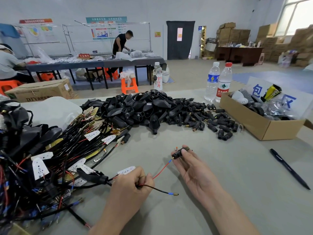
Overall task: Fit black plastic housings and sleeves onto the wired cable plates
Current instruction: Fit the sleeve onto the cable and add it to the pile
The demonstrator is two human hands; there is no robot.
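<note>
Sleeve (178, 153), pinched in right hand (194, 173), meets red wire (161, 171); left hand (128, 187) grips the wires (157, 190). Past the fingers, a big pile of housings (144, 109) waits: lots left, I think.

A factory assembly workshop: the grey table (220, 175) carries a heap of black plastic housings (144, 107) and a tangle of wired cable plates (71, 143), two people (121, 41) work at another long table (67, 65) behind, and cardboard boxes (233, 35) stand stacked by the wall (211, 12).

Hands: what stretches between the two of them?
A thin red wire runs from the left hand up to the black sleeve pinched in the right hand; head view shows it.
</note>
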